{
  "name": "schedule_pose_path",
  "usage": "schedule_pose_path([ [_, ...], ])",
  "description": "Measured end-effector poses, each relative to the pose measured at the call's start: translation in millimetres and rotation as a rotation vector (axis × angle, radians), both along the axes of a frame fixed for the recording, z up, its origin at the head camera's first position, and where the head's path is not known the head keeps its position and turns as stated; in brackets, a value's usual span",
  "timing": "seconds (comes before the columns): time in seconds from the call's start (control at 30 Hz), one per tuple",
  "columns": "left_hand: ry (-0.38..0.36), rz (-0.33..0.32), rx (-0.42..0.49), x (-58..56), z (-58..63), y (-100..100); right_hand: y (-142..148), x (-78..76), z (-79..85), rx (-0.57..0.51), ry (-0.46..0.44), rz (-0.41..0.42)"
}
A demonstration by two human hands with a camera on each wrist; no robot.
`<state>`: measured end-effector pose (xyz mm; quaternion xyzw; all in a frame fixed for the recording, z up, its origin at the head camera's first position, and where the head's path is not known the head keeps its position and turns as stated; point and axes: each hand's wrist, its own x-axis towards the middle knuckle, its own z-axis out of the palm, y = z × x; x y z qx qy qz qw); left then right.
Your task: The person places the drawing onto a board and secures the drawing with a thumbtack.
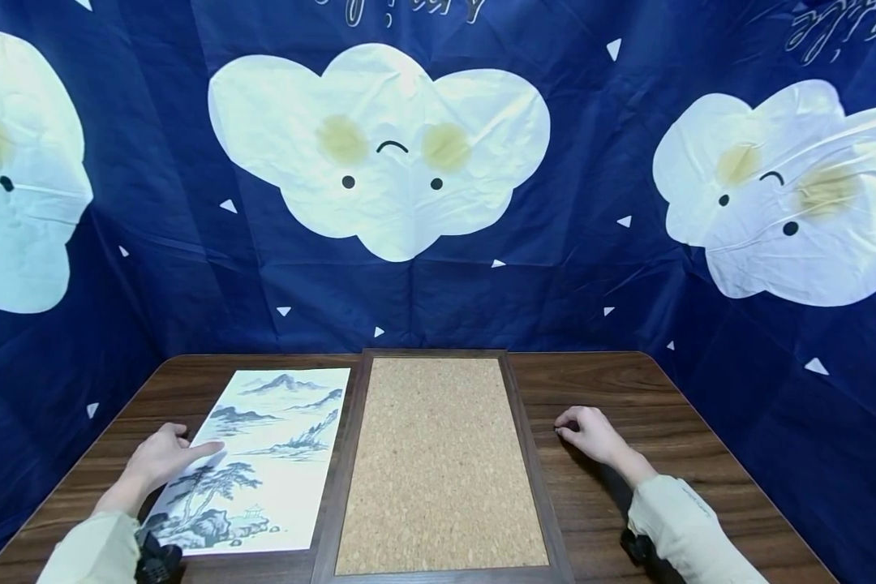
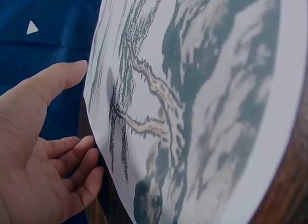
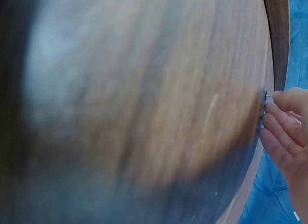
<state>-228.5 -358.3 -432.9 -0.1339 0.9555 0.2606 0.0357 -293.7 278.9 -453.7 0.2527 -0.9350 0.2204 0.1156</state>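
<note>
My left hand (image 1: 157,462) is on the outer side of the print (image 1: 285,491), thumb stretched wide, fingers loosely bent by the edge. The print lies flat just left of the board (image 1: 441,466). I judge it light, thin and quick to crease; I'd take it by the white margin. Right of the board, my right hand (image 1: 596,436) holds its fingertips close together. The right wrist view gives me a thin bright sliver on a dark speck (image 3: 266,96) there, lost from the head; whether it's pinched, I cannot tell.
</note>
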Motion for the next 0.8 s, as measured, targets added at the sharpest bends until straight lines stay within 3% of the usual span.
schedule_pose_path([
  [0.2, -0.053, 0.016, -0.083, 0.6, 1.0, 2.2, -3.8, -0.9, 2.6, 0.028, 0.032, -0.016],
  [0.37, -0.083, 0.071, -0.081, -0.5, 2.8, 5.9, -3.9, -1.1, 3.9, 0.048, 0.031, -0.035],
  [0.57, -0.108, 0.086, -0.073, -1.2, 4.0, 6.1, -3.4, -0.8, 3.5, 0.051, 0.026, -0.037],
  [0.8, -0.124, 0.01, 0.004, -0.8, 2.1, -1.2, -3.6, 0.3, 2.6, 0.053, 0.046, -0.028],
])
